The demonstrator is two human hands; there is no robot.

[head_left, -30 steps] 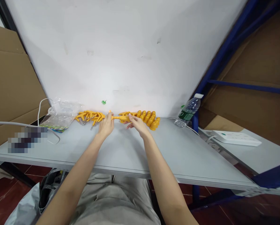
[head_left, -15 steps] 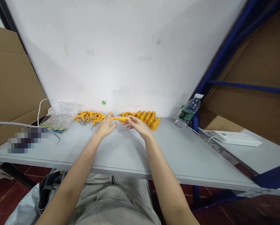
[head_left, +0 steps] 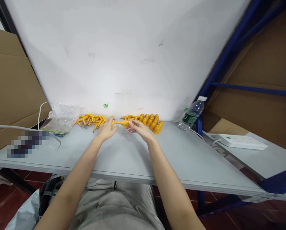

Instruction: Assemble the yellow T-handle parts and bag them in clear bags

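Note:
A slim yellow plastic piece (head_left: 122,122) spans between both hands at the far edge of the grey table (head_left: 133,153). My left hand (head_left: 107,128) pinches its left end with thumb and fingers. My right hand (head_left: 138,128) grips the thicker right end with its fingertips. Left of my hands lies a heap of yellow Y-shaped parts with metal chains (head_left: 91,120). To the right stands a cluster of yellow caps (head_left: 152,121).
A clear plastic bag (head_left: 61,118) and a white cable (head_left: 41,111) lie at the left. A water bottle (head_left: 192,113) lies at the right, near a white power strip (head_left: 241,141). A white wall (head_left: 124,54) backs the table; cardboard and blue racking flank it.
Both hands stay on the yellow piece. The left hand's fingers have loosened slightly and shifted along it; the right hand has edged a little left.

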